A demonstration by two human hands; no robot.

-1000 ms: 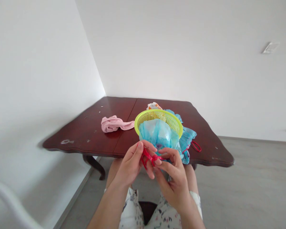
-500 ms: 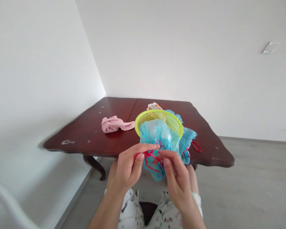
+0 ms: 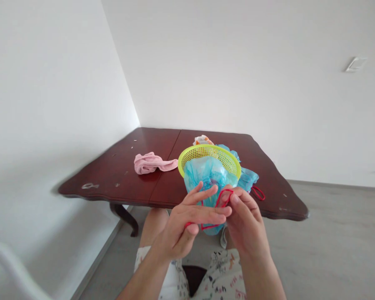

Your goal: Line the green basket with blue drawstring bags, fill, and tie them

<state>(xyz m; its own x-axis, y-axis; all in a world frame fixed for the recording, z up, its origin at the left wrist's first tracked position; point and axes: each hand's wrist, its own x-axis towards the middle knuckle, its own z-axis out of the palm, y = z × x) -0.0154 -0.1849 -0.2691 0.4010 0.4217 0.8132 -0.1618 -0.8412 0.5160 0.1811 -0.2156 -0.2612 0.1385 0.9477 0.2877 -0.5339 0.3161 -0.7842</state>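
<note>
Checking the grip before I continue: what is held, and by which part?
The right hand pinches the red string at a loop; whether the left hand also grips it cannot be told.

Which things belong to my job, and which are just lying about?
In use:
thin red cord in your right hand
translucent blue plastic bag, probably

Apparently lying about:
crumpled pink cloth
round yellow-green mesh basket
crumpled white-and-orange bundle
crumpled blue plastic near red loop

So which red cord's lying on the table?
The loop right of the basket, by a blue bag. The other cord is up off the table, pinched in the right hand.
</note>
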